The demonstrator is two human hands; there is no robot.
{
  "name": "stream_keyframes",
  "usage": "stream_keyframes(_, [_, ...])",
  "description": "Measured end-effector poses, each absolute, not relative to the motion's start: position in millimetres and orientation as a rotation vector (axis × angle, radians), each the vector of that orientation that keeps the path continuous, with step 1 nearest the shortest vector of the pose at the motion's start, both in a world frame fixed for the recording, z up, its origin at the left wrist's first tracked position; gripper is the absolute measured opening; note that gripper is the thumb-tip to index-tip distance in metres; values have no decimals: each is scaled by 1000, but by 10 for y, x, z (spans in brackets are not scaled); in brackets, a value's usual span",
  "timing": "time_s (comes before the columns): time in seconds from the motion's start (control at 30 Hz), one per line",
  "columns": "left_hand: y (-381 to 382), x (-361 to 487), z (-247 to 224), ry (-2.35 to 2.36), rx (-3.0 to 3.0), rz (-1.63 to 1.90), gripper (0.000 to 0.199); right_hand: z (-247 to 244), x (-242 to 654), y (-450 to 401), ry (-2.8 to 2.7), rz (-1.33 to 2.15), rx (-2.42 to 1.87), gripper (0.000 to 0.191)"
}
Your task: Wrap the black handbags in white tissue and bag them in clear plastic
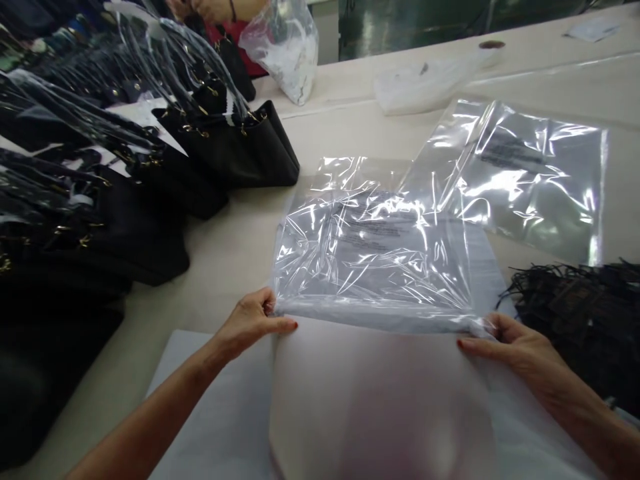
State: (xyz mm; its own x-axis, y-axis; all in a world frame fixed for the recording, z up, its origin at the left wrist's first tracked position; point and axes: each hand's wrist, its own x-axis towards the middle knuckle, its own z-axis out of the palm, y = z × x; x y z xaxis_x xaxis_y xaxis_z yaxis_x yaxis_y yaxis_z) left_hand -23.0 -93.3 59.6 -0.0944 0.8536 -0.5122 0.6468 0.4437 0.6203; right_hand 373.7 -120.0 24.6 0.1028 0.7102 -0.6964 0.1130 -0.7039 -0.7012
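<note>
A clear plastic bag (373, 247) with small printed text lies in front of me, its near edge bunched across the middle. My left hand (257, 317) is closed on the left end of that edge, thumb along the top. At the right end, my right hand (503, 337) grips the same edge between thumb and fingers. Toward me from this edge is a smooth, pale pinkish-grey panel (370, 393), its far edge meeting the plastic between my thumbs. Whether that far edge sits inside the bag I cannot tell. White tissue paper (205, 400) lies beneath.
Black handbags (240, 150) with plastic-wrapped handles stand along the left. Another clear plastic bag (545, 180) lies flat at the right, above a pile of black tags (585, 327) with strings. A filled clear bag (290, 53) stands at the back, near another person's arm (230, 10).
</note>
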Motion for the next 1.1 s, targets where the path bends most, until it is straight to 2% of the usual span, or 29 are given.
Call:
stream_keyframes(0.2, [-1188,-74,421,2017,1241,650,55,233,3547,-1340,-1032,1111,-2031,55])
stream_keyframes(0.33, [-1487,-41,200,2120,1671,833,41,77,3546,-1536,-1407,738,-1953,47])
stream_keyframes(0.5, [-1886,-189,-87,2100,1706,905,14,-314,3782,-1900,-1668,834,-1810,31])
stream_keyframes(0.67, [-2360,-288,-344,2118,1449,798,18,-521,3911,-2203,-1830,701,-1616,8])
stream_keyframes(0.8, [-2507,-312,-504,2198,1533,798,29,-516,3805,-2205,-1829,481,-1691,17])
stream_keyframes(0.93, [-2340,-374,-576,2123,1758,797,22,-562,3716,-2095,-1920,346,-1807,21])
stream_keyframes(1.1, [-2159,-401,-595,2048,1651,893,21,-753,3816,-1998,-2026,195,-1764,21])
